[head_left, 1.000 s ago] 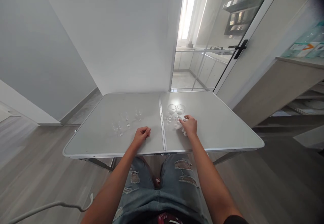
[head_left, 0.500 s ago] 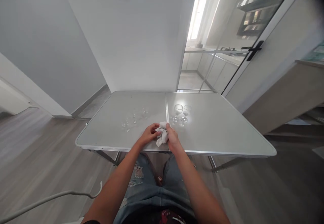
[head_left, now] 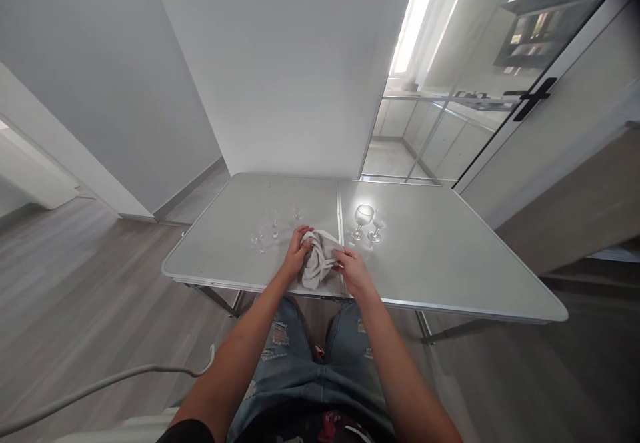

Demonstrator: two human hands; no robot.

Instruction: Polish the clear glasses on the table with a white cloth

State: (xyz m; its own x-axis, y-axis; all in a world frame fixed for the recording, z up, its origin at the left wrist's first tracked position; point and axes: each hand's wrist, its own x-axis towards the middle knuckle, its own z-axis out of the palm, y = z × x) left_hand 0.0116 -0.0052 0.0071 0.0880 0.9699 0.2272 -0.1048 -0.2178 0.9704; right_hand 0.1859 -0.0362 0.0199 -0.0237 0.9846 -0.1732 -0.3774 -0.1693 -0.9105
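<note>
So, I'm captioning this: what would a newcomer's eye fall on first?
Probably the pale, crumpled cloth, held between the left hand and right hand over the table. Then two stemmed glasses, standing right of the table's middle seam. Fainter clear glassware stands left of the cloth, hard to count.

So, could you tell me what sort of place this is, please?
Most likely a home, in a room apparently next to a kitchen: white base cabinets and what looks like a cooktop show through the glass-paned door.
</note>
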